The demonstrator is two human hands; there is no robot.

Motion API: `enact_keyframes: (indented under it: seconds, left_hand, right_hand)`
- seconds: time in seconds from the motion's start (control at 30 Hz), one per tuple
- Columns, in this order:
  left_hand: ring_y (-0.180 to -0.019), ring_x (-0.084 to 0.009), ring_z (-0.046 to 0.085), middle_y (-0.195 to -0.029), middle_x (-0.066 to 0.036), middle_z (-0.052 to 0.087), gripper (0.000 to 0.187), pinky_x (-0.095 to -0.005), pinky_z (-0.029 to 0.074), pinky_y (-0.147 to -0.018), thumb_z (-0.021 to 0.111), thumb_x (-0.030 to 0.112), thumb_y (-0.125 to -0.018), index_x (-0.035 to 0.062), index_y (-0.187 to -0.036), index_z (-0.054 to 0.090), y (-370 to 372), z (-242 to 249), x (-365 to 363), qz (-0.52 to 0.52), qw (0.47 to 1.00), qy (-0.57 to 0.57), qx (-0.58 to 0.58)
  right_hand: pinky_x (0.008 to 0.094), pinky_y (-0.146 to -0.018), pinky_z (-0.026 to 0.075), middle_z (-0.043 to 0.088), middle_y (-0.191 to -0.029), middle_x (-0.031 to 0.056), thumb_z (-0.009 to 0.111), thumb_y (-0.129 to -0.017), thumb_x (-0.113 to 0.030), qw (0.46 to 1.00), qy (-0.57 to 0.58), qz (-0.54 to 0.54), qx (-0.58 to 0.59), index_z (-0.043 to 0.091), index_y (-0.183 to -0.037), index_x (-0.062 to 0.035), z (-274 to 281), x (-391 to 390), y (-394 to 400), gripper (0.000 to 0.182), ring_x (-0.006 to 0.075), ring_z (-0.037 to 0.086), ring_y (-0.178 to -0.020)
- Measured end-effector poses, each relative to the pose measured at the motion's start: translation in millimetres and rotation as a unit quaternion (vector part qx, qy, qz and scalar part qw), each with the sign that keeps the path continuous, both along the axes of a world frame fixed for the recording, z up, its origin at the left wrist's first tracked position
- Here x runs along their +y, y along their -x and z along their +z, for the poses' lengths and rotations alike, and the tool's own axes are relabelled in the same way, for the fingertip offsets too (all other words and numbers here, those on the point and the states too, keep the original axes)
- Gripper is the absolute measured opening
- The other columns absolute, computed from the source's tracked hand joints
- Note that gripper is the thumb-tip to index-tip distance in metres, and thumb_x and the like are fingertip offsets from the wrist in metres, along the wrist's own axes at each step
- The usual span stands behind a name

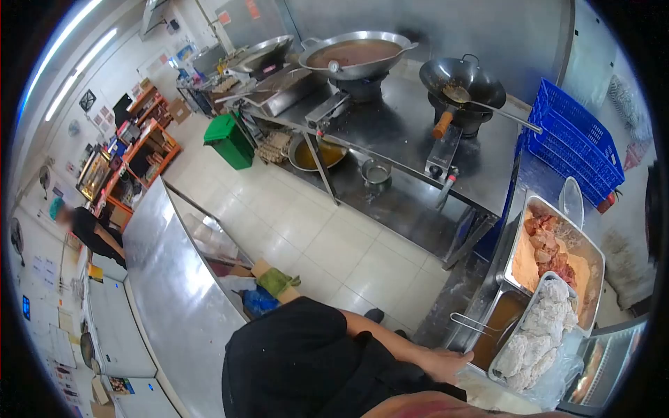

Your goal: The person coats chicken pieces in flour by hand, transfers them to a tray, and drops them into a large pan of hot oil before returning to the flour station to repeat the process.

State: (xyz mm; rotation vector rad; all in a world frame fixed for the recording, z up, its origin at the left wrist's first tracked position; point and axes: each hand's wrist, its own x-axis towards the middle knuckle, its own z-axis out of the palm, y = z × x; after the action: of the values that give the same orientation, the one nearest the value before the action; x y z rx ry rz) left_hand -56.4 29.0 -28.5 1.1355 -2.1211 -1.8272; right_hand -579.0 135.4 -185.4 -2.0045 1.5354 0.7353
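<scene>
My left hand (pixel 447 365) is at the near edge of the counter, beside a metal pan of brown liquid (pixel 486 341). Its fingers look loosely stretched out, with nothing visible in them. A wire handle (pixel 474 322) reaches over that pan. Beyond it, a tray (pixel 496 369) bears flour-coated pieces (pixel 538 336). Farther back, a deep steel tray (pixel 594 279) contains orange-tinted flour (pixel 524 261) and raw marinated meat (pixel 548 247). Part of my right arm (pixel 418 403) crosses the bottom edge; the right hand is out of frame.
A black wok (pixel 435 73) with a ladle (pixel 502 111) sits on a steel stove table. Large pans stand farther left. Blue crates (pixel 575 139) are stacked behind the tray. A steel table (pixel 157 237) extends at left, where another person (pixel 90 230) stands. A green bin (pixel 230 143) is on the floor.
</scene>
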Motion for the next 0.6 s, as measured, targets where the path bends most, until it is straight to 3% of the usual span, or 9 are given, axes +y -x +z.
enact_keyframes:
  seconds: [0.1,0.2,0.37,0.5,0.6]
  left_hand:
    - [-0.134,-0.0461,0.055,-0.15,-0.038,0.046,0.087,-0.0491,0.048,-0.109,0.064,0.022,-0.089,-0.0099,-0.157,0.02,1,-4,-3,-0.003,0.999,0.034,-0.009]
    - [-0.133,-0.0457,0.056,-0.147,-0.037,0.049,0.086,-0.0489,0.048,-0.108,0.064,0.024,-0.089,-0.0093,-0.156,0.021,-11,19,-8,-0.04,0.999,-0.023,-0.016]
    - [-0.133,-0.0459,0.056,-0.144,-0.037,0.051,0.086,-0.0479,0.048,-0.109,0.064,0.026,-0.089,-0.0125,-0.154,0.021,-12,23,-9,-0.022,0.999,-0.032,-0.026]
    - [-0.132,-0.0462,0.057,-0.144,-0.036,0.051,0.086,-0.0481,0.049,-0.107,0.064,0.025,-0.089,-0.014,-0.153,0.022,-8,2,-4,-0.014,1.0,-0.007,-0.01]
    - [-0.132,-0.0466,0.057,-0.143,-0.036,0.052,0.086,-0.0485,0.05,-0.105,0.064,0.025,-0.088,-0.0139,-0.152,0.021,-3,-16,-2,0.019,0.997,0.076,0.01]
  right_hand:
    - [0.0367,-0.099,0.052,0.069,-0.122,0.0141,0.054,-0.099,-0.037,0.995,0.024,0.058,0.077,0.063,-0.125,-0.01,12,20,23,0.039,0.0273,0.066,-0.116]
    - [0.0358,-0.101,0.051,0.068,-0.124,0.014,0.053,-0.099,-0.036,0.987,0.033,0.087,0.131,0.062,-0.127,-0.0106,16,33,27,0.039,0.0273,0.065,-0.118]
    - [0.0389,-0.092,0.057,0.072,-0.121,0.0215,0.052,-0.102,-0.051,0.972,0.046,-0.065,0.223,0.058,-0.127,-0.0004,51,8,-31,0.057,0.0316,0.071,-0.114]
    - [0.0391,-0.093,0.057,0.072,-0.121,0.0215,0.053,-0.102,-0.05,0.979,0.074,-0.043,0.184,0.059,-0.127,-0.0008,9,-52,-102,0.055,0.0316,0.071,-0.114]
    - [0.0394,-0.094,0.057,0.072,-0.122,0.0216,0.053,-0.102,-0.048,0.983,0.113,-0.015,0.144,0.06,-0.127,-0.0013,-10,-111,-153,0.054,0.0317,0.071,-0.115]
